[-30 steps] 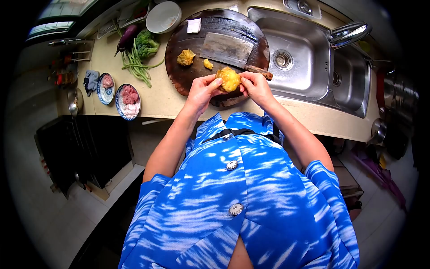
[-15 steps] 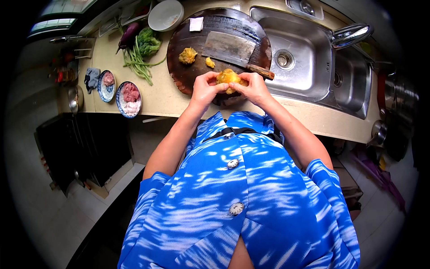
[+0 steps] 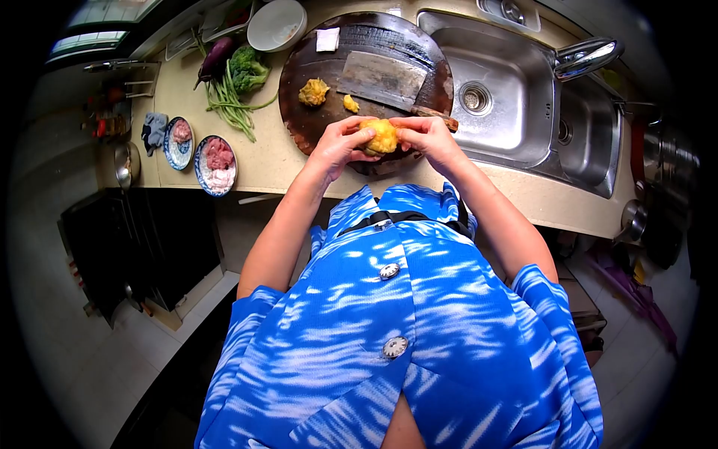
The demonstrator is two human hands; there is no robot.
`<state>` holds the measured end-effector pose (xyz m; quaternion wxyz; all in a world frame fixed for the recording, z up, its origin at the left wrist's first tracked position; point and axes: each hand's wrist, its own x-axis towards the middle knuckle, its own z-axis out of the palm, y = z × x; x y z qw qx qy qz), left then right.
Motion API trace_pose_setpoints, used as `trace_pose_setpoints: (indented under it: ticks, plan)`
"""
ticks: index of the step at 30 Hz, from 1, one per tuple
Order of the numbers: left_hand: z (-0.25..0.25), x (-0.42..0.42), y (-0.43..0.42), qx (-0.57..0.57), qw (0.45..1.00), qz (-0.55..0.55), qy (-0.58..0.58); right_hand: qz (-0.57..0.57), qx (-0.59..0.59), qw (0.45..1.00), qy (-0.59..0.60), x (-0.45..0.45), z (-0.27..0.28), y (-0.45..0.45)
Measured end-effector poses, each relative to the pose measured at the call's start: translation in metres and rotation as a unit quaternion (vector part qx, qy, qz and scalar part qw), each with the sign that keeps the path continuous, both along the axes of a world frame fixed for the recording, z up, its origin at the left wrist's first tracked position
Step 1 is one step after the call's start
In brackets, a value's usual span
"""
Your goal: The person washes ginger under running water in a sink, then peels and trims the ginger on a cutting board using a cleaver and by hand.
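A knobbly yellow lump [image 3: 380,137], looking like a pickled mustard tuber, is held over the near edge of a round, dark chopping board [image 3: 299,127]. My left hand [image 3: 342,142] wraps its fingers and thumb round the lump's left side. At its right side my right hand [image 3: 428,139] pinches with thumb and fingertips. Farther back on the board lie a second yellow lump [image 3: 313,92], a small yellow piece [image 3: 351,104] and a cleaver [image 3: 383,78]. The cleaver's wooden handle sits just behind my right hand, partly covered by it.
Left on the counter are a plate of meat [image 3: 217,161], a smaller meat dish [image 3: 179,142], broccoli [image 3: 248,69], green beans [image 3: 224,101], an eggplant [image 3: 217,58] and a white bowl [image 3: 277,26]. A folded white cloth [image 3: 327,40] lies on the board. A steel sink [image 3: 508,82] adjoins on the right.
The yellow lump has been turned and shows more of its surface. My right hand has shifted slightly right, from over the lump to its side.
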<state>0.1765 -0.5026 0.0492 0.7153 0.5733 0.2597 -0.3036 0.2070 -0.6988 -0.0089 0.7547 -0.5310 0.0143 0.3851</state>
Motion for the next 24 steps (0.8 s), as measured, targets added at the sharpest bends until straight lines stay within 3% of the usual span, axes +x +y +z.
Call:
trace_pose_setpoints:
  ticks: [5,7,14,24]
  plan:
    - [-0.003,-0.006,-0.007,-0.020,0.997,0.069,0.004,-0.007,-0.036,0.999,0.021,0.000,-0.004,0.000]
    - [-0.005,-0.006,-0.008,-0.024,0.996,0.088,0.000,0.062,-0.137,0.988,0.030,-0.001,-0.004,0.004]
    - [-0.006,-0.007,-0.008,-0.054,0.993,0.103,-0.005,-0.015,-0.055,0.989,0.135,-0.005,-0.001,0.010]
    - [-0.009,-0.008,-0.011,-0.070,0.992,0.105,-0.019,-0.051,-0.099,0.988,0.106,-0.003,0.000,0.017]
